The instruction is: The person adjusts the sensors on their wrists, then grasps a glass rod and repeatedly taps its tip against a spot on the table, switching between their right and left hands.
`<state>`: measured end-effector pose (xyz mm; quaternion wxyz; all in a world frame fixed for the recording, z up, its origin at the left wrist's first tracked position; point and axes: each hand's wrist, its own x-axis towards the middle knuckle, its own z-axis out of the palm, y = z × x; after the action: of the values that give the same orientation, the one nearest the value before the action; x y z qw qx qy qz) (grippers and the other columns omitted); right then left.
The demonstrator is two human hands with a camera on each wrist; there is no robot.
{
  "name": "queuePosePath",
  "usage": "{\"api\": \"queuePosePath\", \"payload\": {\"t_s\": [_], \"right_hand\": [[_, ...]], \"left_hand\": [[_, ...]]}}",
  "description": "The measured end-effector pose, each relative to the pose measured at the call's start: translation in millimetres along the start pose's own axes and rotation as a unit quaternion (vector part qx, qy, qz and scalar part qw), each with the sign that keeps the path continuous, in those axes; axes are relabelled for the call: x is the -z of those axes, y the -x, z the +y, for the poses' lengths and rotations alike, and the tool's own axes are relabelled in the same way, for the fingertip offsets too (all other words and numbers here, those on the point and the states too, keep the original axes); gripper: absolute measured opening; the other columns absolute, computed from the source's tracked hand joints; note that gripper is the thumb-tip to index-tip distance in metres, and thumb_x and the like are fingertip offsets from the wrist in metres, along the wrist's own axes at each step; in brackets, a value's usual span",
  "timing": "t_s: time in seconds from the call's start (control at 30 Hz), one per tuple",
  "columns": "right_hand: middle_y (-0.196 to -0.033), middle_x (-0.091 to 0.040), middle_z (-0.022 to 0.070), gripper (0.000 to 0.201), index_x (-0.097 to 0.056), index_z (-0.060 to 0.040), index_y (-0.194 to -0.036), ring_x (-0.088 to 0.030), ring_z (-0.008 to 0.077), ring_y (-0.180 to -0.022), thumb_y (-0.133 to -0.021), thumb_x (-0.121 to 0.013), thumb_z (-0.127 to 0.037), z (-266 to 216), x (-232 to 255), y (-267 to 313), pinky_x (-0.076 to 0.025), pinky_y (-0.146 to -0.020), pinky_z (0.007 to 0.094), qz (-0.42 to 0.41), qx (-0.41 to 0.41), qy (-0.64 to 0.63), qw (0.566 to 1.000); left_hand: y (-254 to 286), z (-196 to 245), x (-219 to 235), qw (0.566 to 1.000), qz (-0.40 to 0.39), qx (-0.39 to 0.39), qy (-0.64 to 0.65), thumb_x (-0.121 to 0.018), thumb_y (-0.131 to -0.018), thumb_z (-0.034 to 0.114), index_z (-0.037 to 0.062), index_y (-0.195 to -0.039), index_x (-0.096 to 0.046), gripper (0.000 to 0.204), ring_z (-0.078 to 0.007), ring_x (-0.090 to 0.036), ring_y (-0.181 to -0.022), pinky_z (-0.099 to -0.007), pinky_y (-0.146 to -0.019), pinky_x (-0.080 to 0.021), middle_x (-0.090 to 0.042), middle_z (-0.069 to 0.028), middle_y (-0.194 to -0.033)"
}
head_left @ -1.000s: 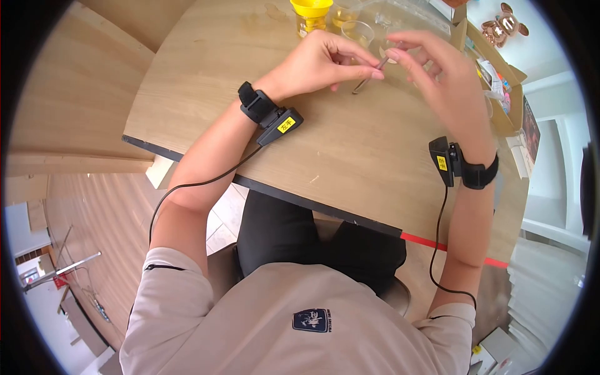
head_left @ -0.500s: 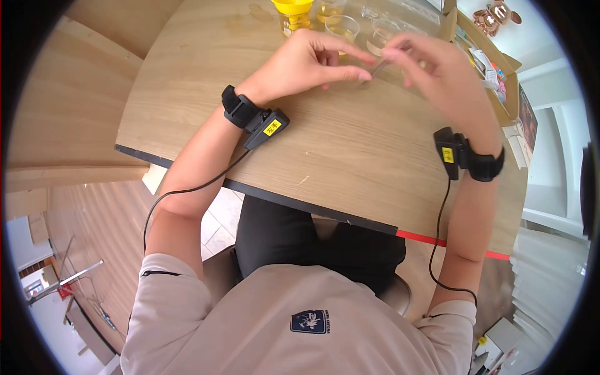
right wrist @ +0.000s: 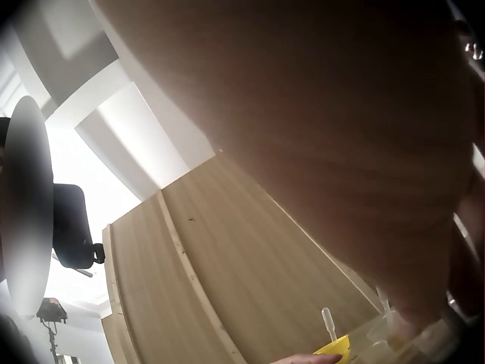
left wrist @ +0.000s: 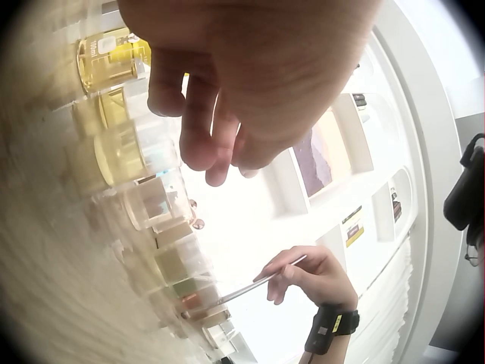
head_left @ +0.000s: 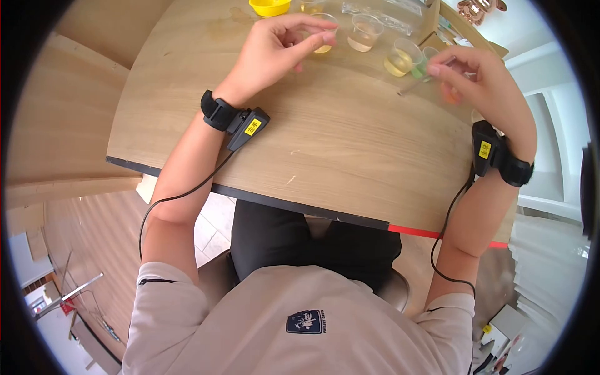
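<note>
My right hand [head_left: 484, 78] pinches a thin silvery rod [head_left: 415, 86] between thumb and fingers, at the right of the table. The rod slants down, its lower end close over the tabletop near a cup of yellowish liquid [head_left: 400, 64]. A cup with green contents [head_left: 427, 57] stands just behind it, partly hidden by the hand. My left hand [head_left: 272, 50] holds nothing, its thumb and forefinger stretched out in front of a clear cup with yellow liquid [head_left: 323, 47]. Between the hands stands a cup of pale pinkish liquid [head_left: 364, 41]. The left wrist view shows the rod [left wrist: 250, 287] lengthwise.
A yellow bowl-shaped piece [head_left: 270, 7] sits at the back left, with a plastic dropper [right wrist: 328, 322] upright at it in the right wrist view. Clear plastic packaging [head_left: 381, 17] lies behind the cups. An open cardboard box [head_left: 431, 28] stands at the back right.
My right hand has moved right, away from the left hand, carrying the rod. The left hand has shifted left and no longer touches the rod. More cups have come into sight.
</note>
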<state>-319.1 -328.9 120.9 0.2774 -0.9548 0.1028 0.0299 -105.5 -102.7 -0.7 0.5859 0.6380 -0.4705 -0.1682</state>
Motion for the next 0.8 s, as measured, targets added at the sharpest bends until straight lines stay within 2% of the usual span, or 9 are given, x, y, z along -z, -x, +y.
{"api": "queuePosePath", "payload": {"t_s": [0.07,0.27,0.3,0.37,0.43,0.57,0.63,0.8], "right_hand": [[-0.082,-0.068,0.0029,0.024,-0.071,-0.0020,-0.103,-0.064,0.0099,-0.069,-0.099,-0.067,-0.025,-4,-3,-4,-0.051,-0.065,0.0252,0.000,-0.016,0.004,1.000],[-0.082,-0.068,0.0017,0.026,-0.070,-0.0015,-0.102,-0.064,0.0091,-0.070,-0.099,-0.068,-0.027,5,-8,0,-0.049,-0.064,0.0237,0.029,0.005,0.006,1.000],[-0.084,-0.070,0.0014,0.025,-0.071,-0.0025,-0.101,-0.064,0.0087,-0.071,-0.098,-0.069,-0.027,7,0,2,-0.049,-0.065,0.0234,0.017,-0.017,-0.002,1.000],[-0.086,-0.071,0.0012,0.025,-0.071,-0.0034,-0.101,-0.064,0.0083,-0.071,-0.098,-0.070,-0.028,12,14,12,-0.050,-0.065,0.0232,0.006,-0.045,-0.007,0.999],[-0.087,-0.072,-0.0002,0.025,-0.071,-0.0057,-0.101,-0.063,0.0074,-0.073,-0.096,-0.071,-0.030,15,25,28,-0.050,-0.066,0.0233,0.059,-0.125,-0.038,0.990],[-0.088,-0.072,-0.0015,0.026,-0.072,-0.0080,-0.101,-0.062,0.0066,-0.075,-0.095,-0.072,-0.034,33,36,34,-0.051,-0.066,0.0227,0.072,-0.150,-0.045,0.985],[-0.088,-0.072,-0.0011,0.026,-0.072,-0.0074,-0.101,-0.063,0.0062,-0.078,-0.096,-0.071,-0.032,33,35,28,-0.051,-0.066,0.0224,0.031,-0.184,-0.046,0.981],[-0.084,-0.071,-0.0017,0.021,-0.073,-0.0077,-0.100,-0.063,0.0059,-0.076,-0.096,-0.070,-0.028,27,23,21,-0.052,-0.064,0.0228,0.030,-0.175,-0.042,0.983]], "left_hand": [[0,4,0,1.000,0.014,0.022,0.006,-0.066,-0.101,0.016,0.0059,-0.120,-0.073,0.023,0.0001,-0.054,-0.061,-0.0181,-0.052,-0.043,-0.078,-0.0043,-0.105],[-2,-1,0,0.999,0.004,0.030,0.014,-0.066,-0.101,0.018,0.0062,-0.123,-0.071,0.025,-0.0012,-0.049,-0.056,-0.0176,-0.051,-0.041,-0.078,-0.0048,-0.103],[-2,-1,1,0.999,0.004,0.030,0.016,-0.066,-0.101,0.018,0.0062,-0.123,-0.071,0.025,-0.0012,-0.049,-0.056,-0.0176,-0.051,-0.041,-0.078,-0.0048,-0.103],[-2,0,2,0.999,-0.005,0.031,0.007,-0.063,-0.102,0.019,0.0058,-0.126,-0.070,0.028,-0.0008,-0.056,-0.062,-0.0181,-0.053,-0.045,-0.078,-0.0048,-0.101],[-3,2,2,0.999,-0.006,0.033,0.010,-0.063,-0.102,0.019,0.0057,-0.127,-0.069,0.029,-0.0011,-0.056,-0.062,-0.0180,-0.053,-0.045,-0.078,-0.0048,-0.101],[-2,5,1,0.999,-0.005,0.043,0.014,-0.062,-0.103,0.019,0.0052,-0.129,-0.067,0.030,-0.0019,-0.053,-0.059,-0.0181,-0.052,-0.044,-0.078,-0.0043,-0.100],[-2,4,2,0.999,-0.008,0.042,0.022,-0.062,-0.103,0.019,0.0052,-0.130,-0.067,0.031,-0.0022,-0.053,-0.058,-0.0181,-0.052,-0.044,-0.077,-0.0040,-0.100],[0,4,3,0.998,0.002,0.050,0.029,-0.064,-0.103,0.021,0.0078,-0.129,-0.069,0.030,-0.0022,-0.046,-0.053,-0.0173,-0.051,-0.039,-0.078,-0.0022,-0.099]]}}
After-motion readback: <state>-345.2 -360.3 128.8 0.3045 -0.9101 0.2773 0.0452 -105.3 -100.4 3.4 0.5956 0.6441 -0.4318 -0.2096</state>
